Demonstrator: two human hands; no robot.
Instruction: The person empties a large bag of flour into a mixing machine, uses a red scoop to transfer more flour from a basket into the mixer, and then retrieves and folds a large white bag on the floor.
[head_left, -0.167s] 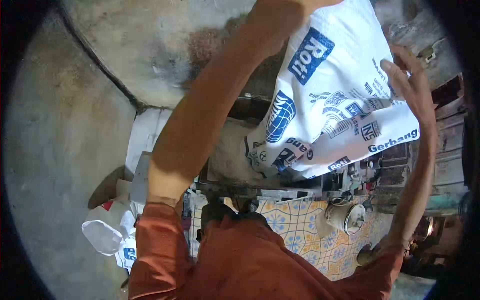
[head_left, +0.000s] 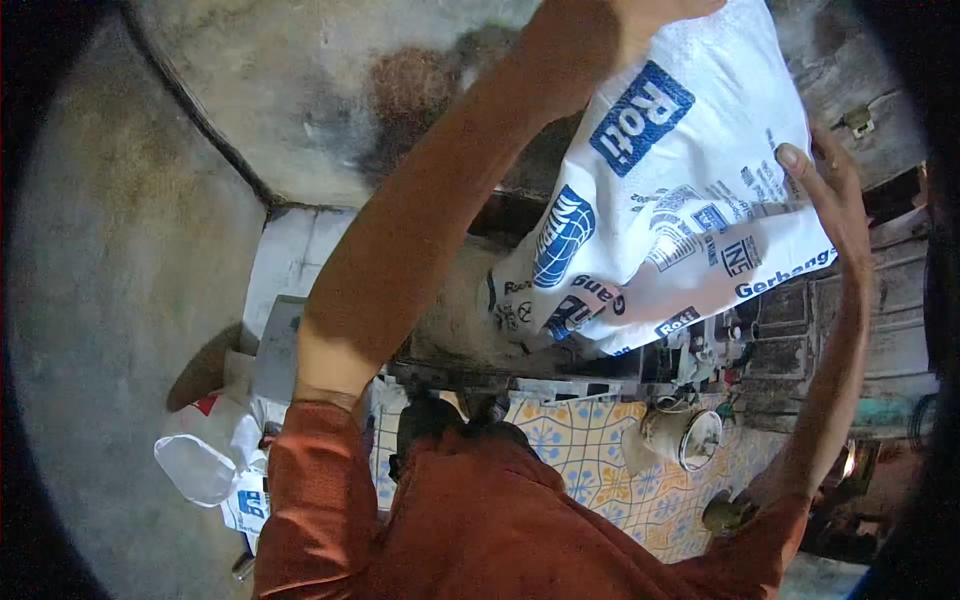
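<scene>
A large white woven sack (head_left: 690,150) with blue printing is tilted in front of me, its bottom end up at the top of the view. My left hand (head_left: 660,22) grips that raised end; its fingers are partly cut off by the picture's edge. My right hand (head_left: 838,190) clasps the sack's right side, thumb on the near face and the other fingers behind it. Toward the lower left the sack narrows to its dark-edged end (head_left: 510,305). Beside this end lies a pale, powdery mass (head_left: 445,300) in a dark-edged trough or box, partly hidden by my left forearm.
A stained concrete wall (head_left: 330,90) rises behind. At left stand a grey box-like object (head_left: 278,345) and a white open bag (head_left: 200,470). A whitish bucket (head_left: 690,438) sits on the patterned tile floor (head_left: 580,450); weathered wooden panels (head_left: 800,370) line the right.
The sack's upper part has shifted slightly right, and my left hand has moved with it. My right hand sits a little lower and farther right on the sack's side.
</scene>
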